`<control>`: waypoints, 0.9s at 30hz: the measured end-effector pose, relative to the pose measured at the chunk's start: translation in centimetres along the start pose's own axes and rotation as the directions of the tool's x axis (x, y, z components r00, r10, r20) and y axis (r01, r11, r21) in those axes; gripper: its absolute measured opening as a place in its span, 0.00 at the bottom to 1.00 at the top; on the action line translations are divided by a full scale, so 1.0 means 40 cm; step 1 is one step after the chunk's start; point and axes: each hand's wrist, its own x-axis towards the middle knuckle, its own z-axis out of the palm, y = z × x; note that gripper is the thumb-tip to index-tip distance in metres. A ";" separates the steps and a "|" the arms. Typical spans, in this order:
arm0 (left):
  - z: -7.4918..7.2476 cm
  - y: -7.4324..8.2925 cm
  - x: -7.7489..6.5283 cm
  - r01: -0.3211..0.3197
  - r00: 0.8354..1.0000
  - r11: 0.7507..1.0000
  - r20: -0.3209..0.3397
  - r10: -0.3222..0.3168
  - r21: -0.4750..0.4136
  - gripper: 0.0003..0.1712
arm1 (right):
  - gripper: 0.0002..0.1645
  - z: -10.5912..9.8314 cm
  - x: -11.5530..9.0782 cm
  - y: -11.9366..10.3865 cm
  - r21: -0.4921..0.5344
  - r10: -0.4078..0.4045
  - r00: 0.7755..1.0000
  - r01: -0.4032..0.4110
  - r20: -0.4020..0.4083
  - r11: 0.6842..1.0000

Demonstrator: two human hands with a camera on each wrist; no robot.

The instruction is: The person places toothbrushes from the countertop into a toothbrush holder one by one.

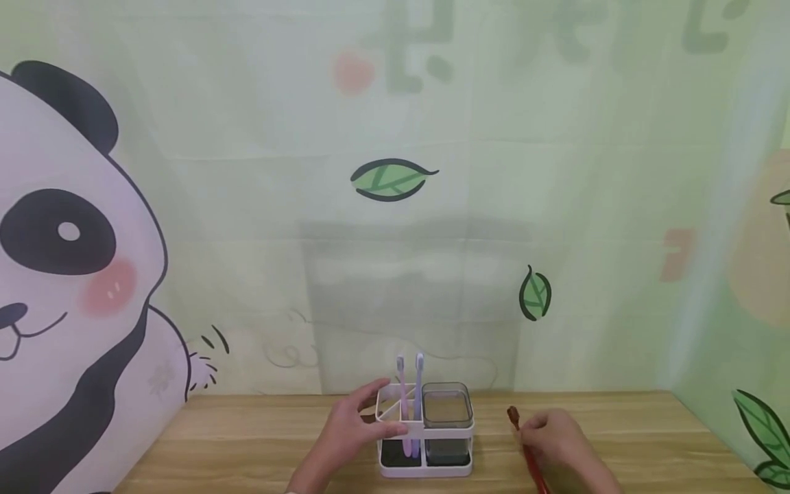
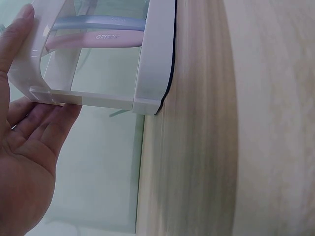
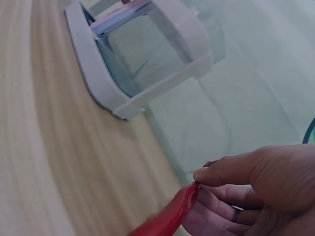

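A white toothbrush holder stands on the table, with a pink toothbrush and a blue toothbrush upright in one of its left compartments. A clear grey cup occupies its right side. My left hand grips the holder's upper frame from the left, thumb at the front and fingers round the side and back. To the right of the holder, apart from it, my right hand pinches a red toothbrush between thumb and fingers. Its dark reddish head points up and away, and the thick handle hangs down toward me.
The wood-grain table ends at a pale green cloth backdrop close behind the holder. A large panda and leaves are printed on the cloth, which also bounds both sides.
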 end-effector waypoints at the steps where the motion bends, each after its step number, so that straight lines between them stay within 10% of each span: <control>1: 0.000 0.000 0.000 0.000 1.000 1.000 0.001 0.000 0.001 0.48 | 0.02 -0.004 0.001 -0.004 0.004 -0.011 1.000 0.011 0.000 1.000; 27: 0.002 0.003 0.000 -0.005 1.000 1.000 -0.002 0.005 0.019 0.49 | 0.08 -0.067 -0.012 -0.115 0.066 -0.066 0.997 0.068 -0.027 0.995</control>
